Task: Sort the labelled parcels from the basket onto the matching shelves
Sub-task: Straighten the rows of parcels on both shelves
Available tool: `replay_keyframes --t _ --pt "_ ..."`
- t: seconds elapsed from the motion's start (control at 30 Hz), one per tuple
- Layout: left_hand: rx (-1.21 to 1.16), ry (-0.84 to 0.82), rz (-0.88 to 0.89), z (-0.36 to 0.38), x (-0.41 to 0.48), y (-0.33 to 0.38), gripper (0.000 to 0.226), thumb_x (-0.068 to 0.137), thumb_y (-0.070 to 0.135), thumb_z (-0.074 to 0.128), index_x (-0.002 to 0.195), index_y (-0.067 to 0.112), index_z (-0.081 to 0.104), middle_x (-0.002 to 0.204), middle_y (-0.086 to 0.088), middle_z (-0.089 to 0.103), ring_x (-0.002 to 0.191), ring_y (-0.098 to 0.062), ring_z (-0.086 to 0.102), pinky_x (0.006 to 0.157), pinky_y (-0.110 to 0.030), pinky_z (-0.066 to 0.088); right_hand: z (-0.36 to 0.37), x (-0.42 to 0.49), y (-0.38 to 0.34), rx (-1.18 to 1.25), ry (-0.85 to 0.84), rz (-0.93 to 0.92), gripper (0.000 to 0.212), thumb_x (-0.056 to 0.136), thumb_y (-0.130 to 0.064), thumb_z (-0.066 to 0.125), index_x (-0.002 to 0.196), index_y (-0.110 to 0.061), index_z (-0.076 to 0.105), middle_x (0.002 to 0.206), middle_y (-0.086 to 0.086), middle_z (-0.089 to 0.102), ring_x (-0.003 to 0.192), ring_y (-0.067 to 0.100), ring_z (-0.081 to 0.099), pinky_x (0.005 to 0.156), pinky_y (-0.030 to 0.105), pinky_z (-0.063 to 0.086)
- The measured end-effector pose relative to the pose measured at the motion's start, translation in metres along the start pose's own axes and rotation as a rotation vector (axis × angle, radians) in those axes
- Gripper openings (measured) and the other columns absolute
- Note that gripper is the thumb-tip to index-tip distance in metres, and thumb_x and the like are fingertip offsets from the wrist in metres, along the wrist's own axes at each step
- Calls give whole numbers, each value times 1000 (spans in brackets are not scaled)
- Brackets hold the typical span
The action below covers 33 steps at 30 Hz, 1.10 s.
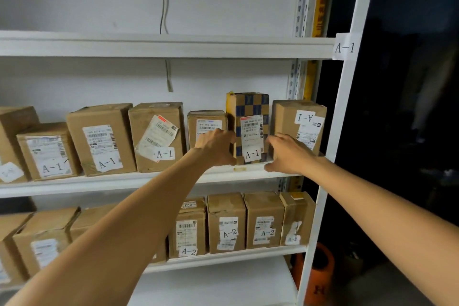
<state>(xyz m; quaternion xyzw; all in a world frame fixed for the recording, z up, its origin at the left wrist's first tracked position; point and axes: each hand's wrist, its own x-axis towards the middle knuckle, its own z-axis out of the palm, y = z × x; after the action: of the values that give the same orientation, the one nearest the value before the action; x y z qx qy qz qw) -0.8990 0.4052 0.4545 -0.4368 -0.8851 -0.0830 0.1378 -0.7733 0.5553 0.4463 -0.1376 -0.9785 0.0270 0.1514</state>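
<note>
Checkered parcel (pixel 251 129) (A-1) on shelf (pixel 124 182), in grip of left hand (pixel 216 147) and right hand (pixel 289 154)

White shelf (pixel 111 184), cardboard parcels (pixel 100 139) upright in a row

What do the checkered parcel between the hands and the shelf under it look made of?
Checkered parcel: matte cardboard printed with blue squares; brown ground, creased corners. Shelf: probably white-painted metal, judging by its thin folded lip and smooth sheen.
</note>
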Motion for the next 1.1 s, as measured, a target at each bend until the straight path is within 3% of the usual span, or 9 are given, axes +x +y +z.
replay_keyframes --t 0.13,0.3,0.57,0.7,0.8,0.9,1.0,1.1 --pt "16 62 13 -10 21 -4 59 79 39 75 130 20 52 116 0 62 97 -17 60 66 -22 43 -6 13 9 43 11 51 71 75 -33 78 135 -12 45 134 6 48 127 25 43 96 35 42" --pt "4 152 24 -23 49 -15 68 78 36 75 136 22 44 119 -4 54 90 -16 51 71 -25 44 -12 39 11 22 -21 72 73 79 -25 76 140 -9 41 147 8 39 141 25 28 111 37 28" --pt "-39 281 74 -29 112 -23 75 74 41 77 138 22 41 133 -6 41 117 -24 46 86 -34 50 -30 83 26 40 146 92 65 79 -21 75 134 -6 44 141 9 42 137 27 31 109 37 29" --pt "-23 280 92 -29 143 -10 79 76 37 77 142 22 36 139 -7 38 124 -25 41 96 -37 44 -34 105 55 -23 218 113 59 74 -24 78 123 -6 49 123 9 46 121 27 43 99 38 40" --pt "44 216 69 -29 162 -4 84 75 42 76 145 23 33 148 -8 32 136 -28 29 108 -44 33 -36 115 78 -191 152 137 84 67 -41 80 135 -8 42 133 9 46 127 29 40 103 43 39" --pt "140 115 25 -20 172 1 92 72 51 76 148 28 30 154 -7 23 143 -33 13 112 -53 23 -29 117 97 -275 35 101 112 63 -51 82 150 -11 23 152 9 30 141 29 25 116 47 22" --pt "27 74 15 -1 174 8 93 66 44 83 143 27 34 138 -4 43 130 -31 35 104 -48 40 -20 119 110 -245 12 67 113 63 -39 85 151 -12 19 155 8 27 143 28 25 117 45 20" --pt "-116 184 45 6 174 15 89 61 34 87 136 22 41 128 -3 50 125 -30 40 102 -43 43 -18 121 122 -232 51 10 103 65 -35 85 148 -13 27 150 7 35 139 28 31 114 44 27"
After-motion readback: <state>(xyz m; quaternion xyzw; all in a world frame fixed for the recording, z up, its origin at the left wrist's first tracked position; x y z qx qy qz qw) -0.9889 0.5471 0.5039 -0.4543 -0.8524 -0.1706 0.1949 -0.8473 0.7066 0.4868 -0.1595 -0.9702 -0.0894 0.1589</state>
